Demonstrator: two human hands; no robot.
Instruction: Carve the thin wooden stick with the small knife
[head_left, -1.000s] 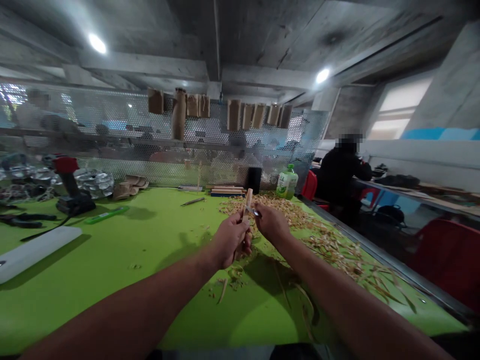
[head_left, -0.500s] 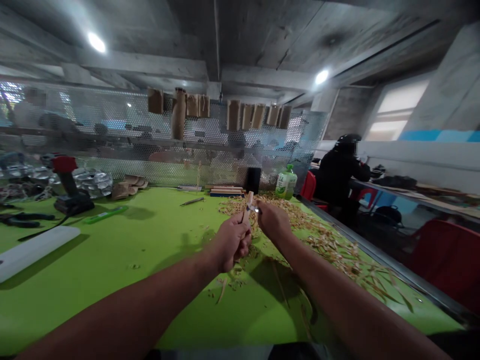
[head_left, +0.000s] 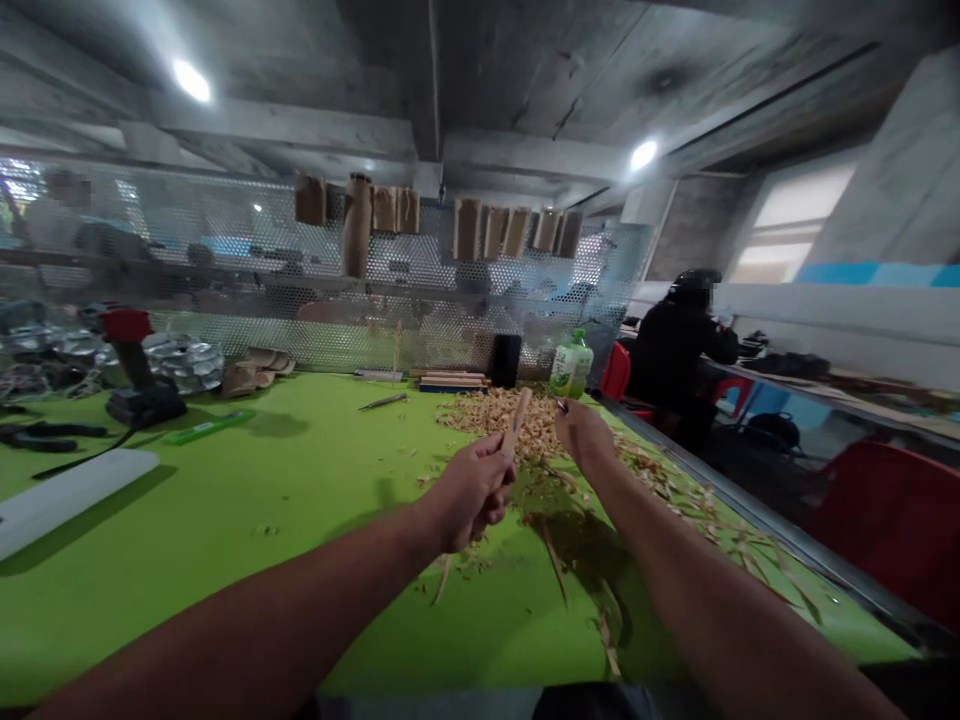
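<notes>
A stick (head_left: 519,412) is gripped in the left hand (head_left: 476,490), with the fingers closed around its lower part. It is held above the table (head_left: 322,470), near the middle of the view, its upper end standing free and leaning a little to the right. A small blue mark can be seen on its side. By the right hand (head_left: 589,438) a small metal tool (head_left: 562,405) is gripped; only its shiny tip is shown, and its full form cannot be told. The tool is kept apart from the stick, to the right of it.

Behind and beneath the hands, shavings (head_left: 476,412) are spread over the green surface, and some long strips (head_left: 553,562) are seen lying nearer to the front edge. At the back, a bottle (head_left: 571,367) is placed upright, and to its left a dark panel (head_left: 506,360) is stood against the mesh (head_left: 427,290). On the left side, a drill (head_left: 133,375), pliers (head_left: 49,436), a green cutter (head_left: 210,427) and a white bar (head_left: 75,500) are laid out. At the right, behind the table, a person (head_left: 679,340) in dark clothes is seated at another table.
</notes>
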